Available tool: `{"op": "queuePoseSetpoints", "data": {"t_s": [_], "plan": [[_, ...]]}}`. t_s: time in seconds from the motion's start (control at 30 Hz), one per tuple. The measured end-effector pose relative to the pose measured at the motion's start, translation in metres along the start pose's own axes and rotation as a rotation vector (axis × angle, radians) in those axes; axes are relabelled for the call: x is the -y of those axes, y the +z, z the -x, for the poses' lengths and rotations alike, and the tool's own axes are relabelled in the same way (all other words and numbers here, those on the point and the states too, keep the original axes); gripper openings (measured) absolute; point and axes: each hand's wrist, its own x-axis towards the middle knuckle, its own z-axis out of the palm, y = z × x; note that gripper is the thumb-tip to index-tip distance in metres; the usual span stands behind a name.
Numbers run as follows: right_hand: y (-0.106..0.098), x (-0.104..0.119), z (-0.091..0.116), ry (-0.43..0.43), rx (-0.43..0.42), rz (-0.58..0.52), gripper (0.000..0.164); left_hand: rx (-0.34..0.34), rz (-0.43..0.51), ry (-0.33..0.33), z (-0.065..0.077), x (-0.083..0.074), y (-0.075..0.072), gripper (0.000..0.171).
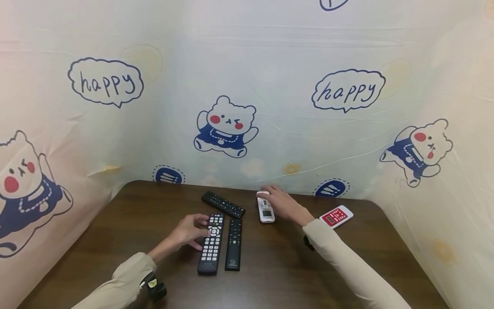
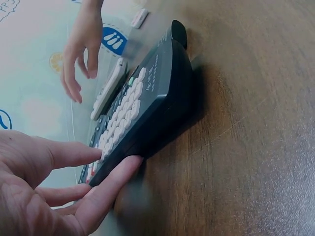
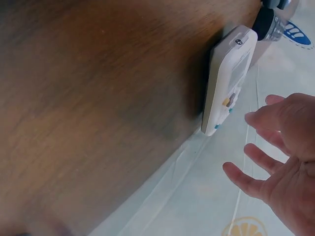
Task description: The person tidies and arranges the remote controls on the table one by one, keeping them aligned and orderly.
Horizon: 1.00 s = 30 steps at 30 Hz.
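A long black remote control (image 1: 210, 253) with white buttons lies left of the table's middle. My left hand (image 1: 187, 234) pinches its left edge; in the left wrist view one fingertip is on the buttons and another against the side of the black remote (image 2: 165, 83). Over the far end of a white remote control (image 1: 266, 214) with a small screen hovers my right hand (image 1: 283, 204). In the right wrist view, that hand (image 3: 280, 157) has spread, relaxed fingers, apart from the white remote (image 3: 224, 83).
A slim black remote (image 1: 233, 253) lies right of the pinched one. Behind them another black remote (image 1: 224, 204) lies at a slant. A white remote with a red face (image 1: 336, 216) sits by my right sleeve. Patterned cloth (image 1: 285, 128) hangs behind the brown table (image 1: 270, 270).
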Motion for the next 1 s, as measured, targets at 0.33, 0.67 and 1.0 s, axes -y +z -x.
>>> {"op": "queuePoseSetpoints", "data": {"t_s": [0.33, 0.67, 1.0], "plan": [[0.005, 0.004, 0.0, -0.057, 0.078, 0.124, 0.057, 0.0, 0.009, 0.001, 0.0, 0.001, 0.001, 0.058], [0.01, 0.012, -0.001, -0.004, 0.19, 0.195, 0.064, 0.001, 0.012, -0.014, 0.0, 0.002, 0.001, 0.058], [0.005, 0.006, -0.003, -0.078, 0.105, 0.356, 0.052, -0.003, 0.013, -0.026, 0.0, 0.0, 0.0, 0.058]]}}
